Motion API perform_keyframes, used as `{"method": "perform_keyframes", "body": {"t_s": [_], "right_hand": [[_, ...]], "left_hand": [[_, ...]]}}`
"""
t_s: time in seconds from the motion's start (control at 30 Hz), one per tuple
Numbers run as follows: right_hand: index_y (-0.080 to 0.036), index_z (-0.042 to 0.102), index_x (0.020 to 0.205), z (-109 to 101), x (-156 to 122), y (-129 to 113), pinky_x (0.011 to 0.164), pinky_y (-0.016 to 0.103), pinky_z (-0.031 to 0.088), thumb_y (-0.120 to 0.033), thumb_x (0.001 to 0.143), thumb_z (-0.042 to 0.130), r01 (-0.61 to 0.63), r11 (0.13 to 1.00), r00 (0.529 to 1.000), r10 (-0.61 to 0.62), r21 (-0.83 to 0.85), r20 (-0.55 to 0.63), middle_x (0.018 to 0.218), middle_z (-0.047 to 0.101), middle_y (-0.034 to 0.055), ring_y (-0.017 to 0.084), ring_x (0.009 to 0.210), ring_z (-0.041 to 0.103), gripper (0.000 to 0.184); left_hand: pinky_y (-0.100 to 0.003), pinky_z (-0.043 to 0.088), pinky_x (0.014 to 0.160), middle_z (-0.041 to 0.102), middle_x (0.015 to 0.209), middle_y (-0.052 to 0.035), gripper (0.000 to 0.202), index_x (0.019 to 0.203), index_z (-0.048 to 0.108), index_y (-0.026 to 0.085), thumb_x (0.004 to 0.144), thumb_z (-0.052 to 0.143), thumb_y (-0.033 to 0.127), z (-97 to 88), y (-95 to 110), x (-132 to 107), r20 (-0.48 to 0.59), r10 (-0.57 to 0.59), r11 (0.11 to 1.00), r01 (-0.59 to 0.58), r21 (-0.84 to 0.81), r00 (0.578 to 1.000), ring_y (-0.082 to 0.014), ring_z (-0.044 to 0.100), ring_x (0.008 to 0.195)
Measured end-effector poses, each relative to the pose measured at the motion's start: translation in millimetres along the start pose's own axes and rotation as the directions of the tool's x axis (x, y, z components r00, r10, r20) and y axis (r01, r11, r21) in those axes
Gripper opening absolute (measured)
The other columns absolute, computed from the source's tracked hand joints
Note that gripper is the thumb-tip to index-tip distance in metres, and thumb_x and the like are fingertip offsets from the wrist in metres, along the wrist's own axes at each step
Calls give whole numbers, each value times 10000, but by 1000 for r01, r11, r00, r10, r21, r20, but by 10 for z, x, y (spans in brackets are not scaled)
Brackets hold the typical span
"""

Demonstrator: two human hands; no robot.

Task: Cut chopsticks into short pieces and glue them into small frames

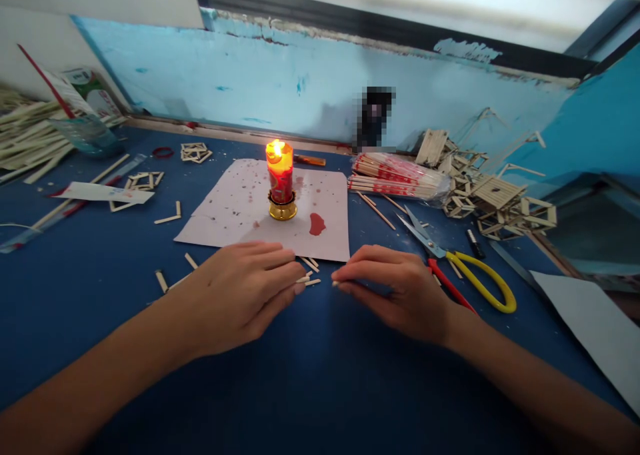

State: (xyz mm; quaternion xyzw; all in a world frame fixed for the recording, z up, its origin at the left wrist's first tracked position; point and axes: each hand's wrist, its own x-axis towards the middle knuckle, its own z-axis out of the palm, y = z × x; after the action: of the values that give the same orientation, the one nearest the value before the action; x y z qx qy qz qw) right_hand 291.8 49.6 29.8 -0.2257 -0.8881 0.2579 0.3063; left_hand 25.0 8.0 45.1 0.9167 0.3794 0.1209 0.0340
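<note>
Bare forearms cross the blue table from the lower corners. At the right hand, thumb and forefinger pinch a small pale stick piece, its end just showing. Fingers of the left hand bunch beside short wooden sticks; whether they grip one, I cannot tell. These sticks lie between the hands, near the front edge of a stained white sheet. On it stands a lit red candle with gold decoration, in a gold holder, left of a red patch. Red print on the plastic-wrapped stick bundle is illegible, as are the marks on a white paper strip and the green-and-white packet. Yellow-and-red-handled scissors lie open beyond the right hand.
</note>
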Motion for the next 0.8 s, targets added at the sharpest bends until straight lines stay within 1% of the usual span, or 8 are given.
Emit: {"method": "perform_keyframes", "body": {"t_s": [0.1,0.2,0.27,0.33,0.43,0.57,0.7,0.8], "right_hand": [[-169,705,1158,17,-40,0,748,228,538,-87,986,600,-34,999,998,34,-4,-47,965,737,38,122,815,686,217],[-182,666,1075,17,-63,-33,684,207,522,-96,979,611,-54,998,997,53,-14,-55,870,716,3,107,726,657,141],[-192,666,1045,5,-67,-64,677,207,521,-108,997,596,-11,999,1000,12,35,-11,878,711,9,107,727,658,119],[-188,682,1082,-7,-64,-98,699,218,535,-93,1005,565,37,993,999,-42,115,34,937,717,40,118,775,672,169],[-165,679,1132,-13,-57,-149,748,229,554,-32,976,546,59,980,995,-74,191,69,992,714,70,129,847,680,245],[-147,664,1068,-4,-60,-216,825,202,545,3,947,577,105,980,989,-121,169,88,999,680,62,117,898,660,211],[-135,669,1044,0,-63,-260,799,195,536,-44,984,575,116,987,980,-133,112,148,1016,639,76,117,877,634,144],[-135,673,1050,-5,-67,-253,791,193,531,-60,996,569,103,988,977,-122,112,178,1008,638,72,114,864,627,139]], "left_hand": [[-429,476,807,690,1020,-86,286,1128,684,205,1059,419,288,3,24,-5,-78,-10,999,14,49,997,-276,651,894],[-338,451,638,618,761,-21,348,881,629,208,1075,377,348,0,162,-9,-76,-299,932,274,-238,951,-199,591,680],[-284,423,542,524,654,17,422,744,535,221,1073,360,422,-1,277,-5,97,-489,706,459,-539,867,-156,515,578],[-249,441,525,509,685,16,395,730,532,223,1036,401,438,10,364,10,281,-529,402,528,-748,801,-142,492,590],[-213,402,485,460,685,23,343,745,577,204,1000,467,406,47,405,53,438,-450,55,513,-856,779,-114,427,558],[-194,375,403,547,566,24,377,841,630,183,1042,439,438,117,364,91,634,-187,-278,578,-767,751,-100,498,405],[-167,368,363,665,578,-17,336,909,619,183,1071,436,412,200,371,72,648,33,-403,603,-688,761,-119,586,383],[-155,374,355,647,570,18,339,918,607,192,1078,453,448,238,401,60,649,17,-399,601,-693,760,-97,559,359]]}}
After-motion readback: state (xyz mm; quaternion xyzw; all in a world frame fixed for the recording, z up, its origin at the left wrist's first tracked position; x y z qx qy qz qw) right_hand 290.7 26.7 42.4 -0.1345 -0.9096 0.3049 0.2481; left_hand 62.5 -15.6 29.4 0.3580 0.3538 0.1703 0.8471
